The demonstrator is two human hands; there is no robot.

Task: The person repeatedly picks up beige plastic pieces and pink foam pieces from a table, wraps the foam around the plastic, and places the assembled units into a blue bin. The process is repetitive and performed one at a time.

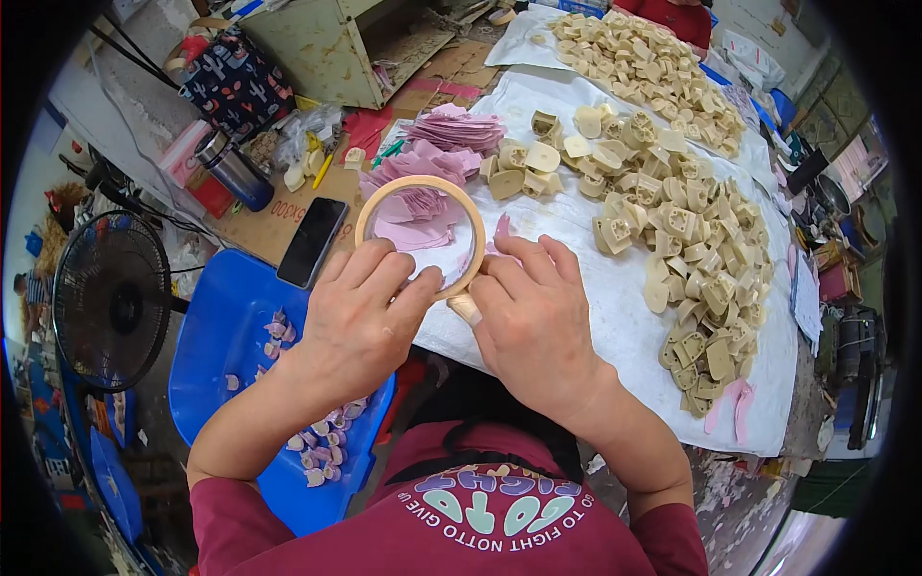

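Note:
My left hand [360, 312] is closed round the lower left of a roll of masking tape [420, 180], which stands tilted with its open ring facing me. Close beside it, my right hand [538, 322] is closed on a small beige plastic part [465, 308] just below the roll. Its fingertips are near the roll's right edge; whether they also hold the tape's end I cannot tell. A small pink strip [502, 228] shows just beyond my right fingers. Stacked pink sheets [451, 130] lie on the table behind the roll, and some show through the ring.
Loose beige plastic parts [706, 259] are heaped on the white cloth [576, 384], with a larger pile [653, 77] farther back near another person. At left are a blue bin [206, 331] holding small pink-wrapped pieces, a phone [313, 242], a flask [233, 170] and a black fan [120, 302].

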